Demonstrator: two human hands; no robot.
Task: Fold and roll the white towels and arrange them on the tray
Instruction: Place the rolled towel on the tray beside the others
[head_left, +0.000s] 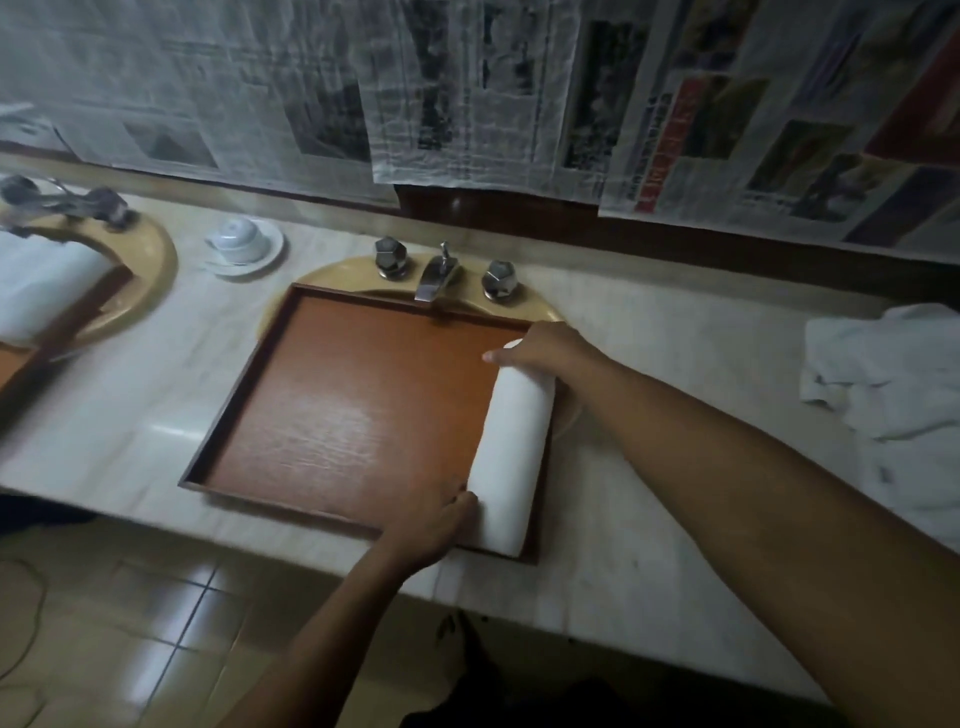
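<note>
Rolled towel (511, 457) lies along the right rim of the wooden tray (337, 405), which rests over a sink (322, 275) on the desk (649, 519). Its near end is clasped by the left grip (436, 525), the far end cupped by the right grip (540, 348) — an uneven release could loosen the roll, or tip it over the low rim.

Dim, soft blur, edges warped

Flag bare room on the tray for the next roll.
The tray floor is bare from its left wall across to the rolled towel. Crowded: the right edge, where left hand and right hand hold the roll's ends. The counter between tray and crumpled towels is bare too.
</note>
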